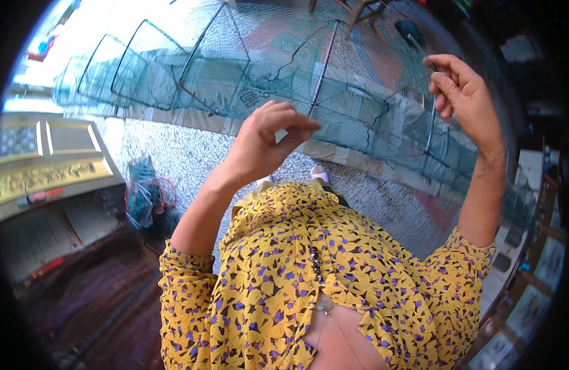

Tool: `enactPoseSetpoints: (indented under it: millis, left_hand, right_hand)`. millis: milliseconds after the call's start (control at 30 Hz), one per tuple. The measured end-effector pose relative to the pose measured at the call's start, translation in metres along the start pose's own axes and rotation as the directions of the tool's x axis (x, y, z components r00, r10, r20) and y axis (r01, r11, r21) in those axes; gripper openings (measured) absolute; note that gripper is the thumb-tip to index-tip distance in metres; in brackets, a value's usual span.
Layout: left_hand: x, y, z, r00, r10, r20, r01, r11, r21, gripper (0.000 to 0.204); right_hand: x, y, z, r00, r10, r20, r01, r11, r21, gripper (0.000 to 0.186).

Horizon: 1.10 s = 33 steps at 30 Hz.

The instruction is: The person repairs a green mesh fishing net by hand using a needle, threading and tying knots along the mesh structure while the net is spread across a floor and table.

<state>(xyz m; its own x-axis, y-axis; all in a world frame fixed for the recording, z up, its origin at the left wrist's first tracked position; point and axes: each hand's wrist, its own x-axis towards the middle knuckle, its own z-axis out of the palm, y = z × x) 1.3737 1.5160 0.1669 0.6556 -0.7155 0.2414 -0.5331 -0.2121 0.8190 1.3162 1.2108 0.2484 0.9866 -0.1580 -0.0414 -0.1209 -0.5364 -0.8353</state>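
A long green mesh net cage (223, 77) with dark frame rods stretches across in front of me. My left hand (266, 142) is raised over its near side, thumb and forefinger pinched together. Whatever those fingertips may hold is too small to make out. Up at the right, my right hand (460, 92) grips a thin, stick-like tool (423, 52) between thumb and fingers. Its upper end points away from me to the left; its exact kind is unclear. The hands are well apart, with netting behind both.
Pebble-textured floor (179, 132) lies under the net. At left are a dark wooden table (105, 296) with open papers (37, 237) and a red pen (47, 268), and a plastic bag (142, 194) beside it. Wooden furniture legs (361, 11) stand at the far side.
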Motion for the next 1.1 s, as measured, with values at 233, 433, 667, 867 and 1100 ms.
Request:
enactPoseSetpoints:
  millis: [233, 433, 667, 867, 1100]
  left_hand:
    - [0.012, 0.006, 0.001, 0.951, 0.104, 0.292, -0.241, 0.841, 0.485, 0.008]
    - [0.038, 0.009, 0.009, 0.923, 0.204, 0.327, -0.366, 0.728, 0.579, 0.008]
    - [0.054, -0.021, 0.035, 0.981, 0.077, 0.178, -0.141, 0.912, 0.386, 0.006]
    - [0.041, -0.027, 0.062, 0.989, 0.033, -0.146, 0.013, 0.954, 0.300, 0.006]
    - [0.034, -0.030, 0.062, 0.981, 0.115, -0.155, -0.065, 0.955, 0.291, 0.003]
  right_hand:
    - [-0.076, 0.040, 0.079, 0.988, -0.150, -0.021, 0.150, 0.989, -0.003, 0.023]
    - [-0.076, 0.070, 0.130, 0.933, -0.173, -0.317, 0.149, 0.984, -0.100, 0.018]
    - [-0.048, 0.084, 0.160, 0.826, -0.280, -0.490, 0.276, 0.958, -0.081, 0.018]
    - [-0.026, 0.075, 0.175, 0.771, -0.336, -0.541, 0.371, 0.927, -0.048, 0.019]
    - [-0.067, 0.111, 0.181, 0.856, -0.188, -0.482, 0.212, 0.977, -0.004, 0.021]
